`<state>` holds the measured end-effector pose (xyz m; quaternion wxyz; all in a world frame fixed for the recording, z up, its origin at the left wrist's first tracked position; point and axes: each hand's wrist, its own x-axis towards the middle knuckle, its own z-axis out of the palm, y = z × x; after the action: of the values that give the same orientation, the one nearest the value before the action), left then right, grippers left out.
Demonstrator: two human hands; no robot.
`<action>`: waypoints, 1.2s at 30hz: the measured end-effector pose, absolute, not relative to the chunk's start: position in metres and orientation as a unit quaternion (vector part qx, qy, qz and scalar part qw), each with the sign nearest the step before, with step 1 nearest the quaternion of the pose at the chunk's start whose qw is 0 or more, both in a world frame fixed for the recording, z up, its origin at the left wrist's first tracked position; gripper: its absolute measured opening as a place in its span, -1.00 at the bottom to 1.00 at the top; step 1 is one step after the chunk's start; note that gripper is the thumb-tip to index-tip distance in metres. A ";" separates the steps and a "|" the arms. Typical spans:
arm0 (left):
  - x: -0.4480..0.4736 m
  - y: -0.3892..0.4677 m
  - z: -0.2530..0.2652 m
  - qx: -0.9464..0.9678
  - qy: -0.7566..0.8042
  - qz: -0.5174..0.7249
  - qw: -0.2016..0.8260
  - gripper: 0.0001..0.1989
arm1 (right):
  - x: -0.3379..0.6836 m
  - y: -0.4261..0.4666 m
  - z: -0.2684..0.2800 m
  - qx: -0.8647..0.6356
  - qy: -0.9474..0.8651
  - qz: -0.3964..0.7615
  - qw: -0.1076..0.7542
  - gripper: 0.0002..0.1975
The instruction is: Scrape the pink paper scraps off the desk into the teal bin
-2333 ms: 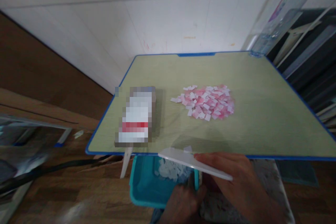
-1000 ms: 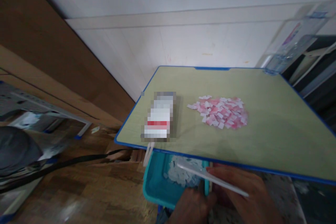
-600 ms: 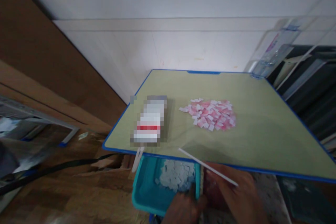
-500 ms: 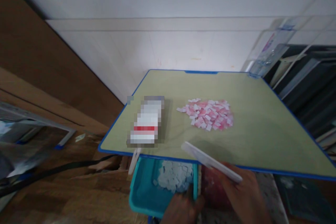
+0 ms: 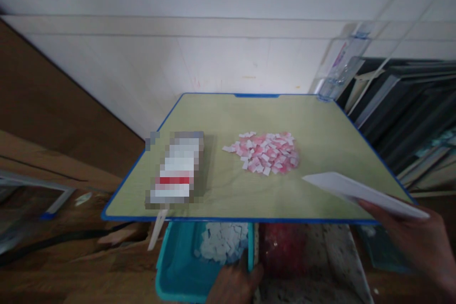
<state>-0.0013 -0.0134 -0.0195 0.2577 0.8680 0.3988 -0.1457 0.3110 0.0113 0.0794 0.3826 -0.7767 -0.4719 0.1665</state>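
My right hand (image 5: 416, 232) is closed around one end of a flat white plate (image 5: 366, 192), its far tip over the right half of the table. Beside that tip, to the left, lies a heap of small pink and white paper-like pieces (image 5: 267, 152). Down below the table's front edge, my left hand (image 5: 233, 280) grips the right rim of a teal plastic tub (image 5: 167, 270). Several small white pieces (image 5: 224, 242) fill part of the tub.
The pale green table (image 5: 221, 114) has a blue edge. A blurred white device with a red stripe (image 5: 178, 166) rests at its left, and a clear bottle (image 5: 342, 66) stands at the back right corner. Dark flat boards (image 5: 409, 99) lean at the right.
My right hand has swung right with the white plate, away from the tub side. My left hand stays at the tub's rim. The whole view has shifted slightly.
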 end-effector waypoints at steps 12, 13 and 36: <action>0.002 -0.011 -0.012 0.868 0.388 -0.187 0.247 -0.56 | 0.311 0.117 0.077 -0.617 -0.579 0.437 0.304 -0.65; 0.001 -0.011 -0.012 0.868 0.388 -0.185 0.249 -0.55 | 0.304 0.121 0.076 -0.601 -0.586 0.459 0.293 -0.67; 0.001 -0.016 -0.008 0.850 0.429 -0.136 0.274 -0.44 | 0.284 0.081 0.083 -0.558 -0.605 0.517 0.236 -0.63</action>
<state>0.0007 -0.0161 -0.0082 0.2741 0.8497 0.4294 -0.1357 0.2841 0.0810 0.0826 0.2356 -0.5582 -0.6047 0.5170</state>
